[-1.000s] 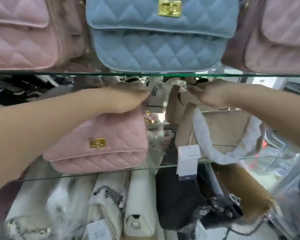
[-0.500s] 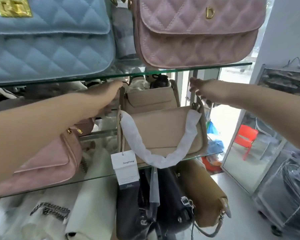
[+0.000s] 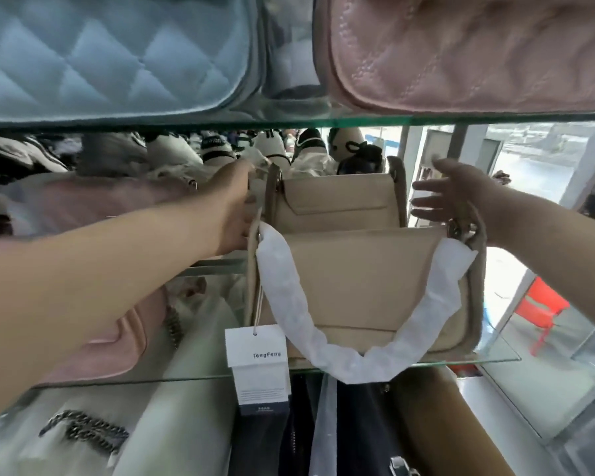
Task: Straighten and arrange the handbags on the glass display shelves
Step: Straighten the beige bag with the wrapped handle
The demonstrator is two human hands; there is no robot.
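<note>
Front beige handbag point(image 3: 375, 286) is stood on the middle glass shelf point(image 3: 461, 361), with the rear beige handbag point(image 3: 337, 201) right behind it. Left hand point(image 3: 234, 207) is set against the front bag's left end; fingers hidden, grip cannot be told. Right hand point(image 3: 461, 197) is held wide open, fingers spread, just beside the rear bag's right edge, with nothing held.

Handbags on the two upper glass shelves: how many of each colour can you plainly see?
Beige: 2, front beige bag and rear beige bag
Pink: 2, upper pink bag and lower pink bag
Blue: 1, blue bag
Total: 5
</note>
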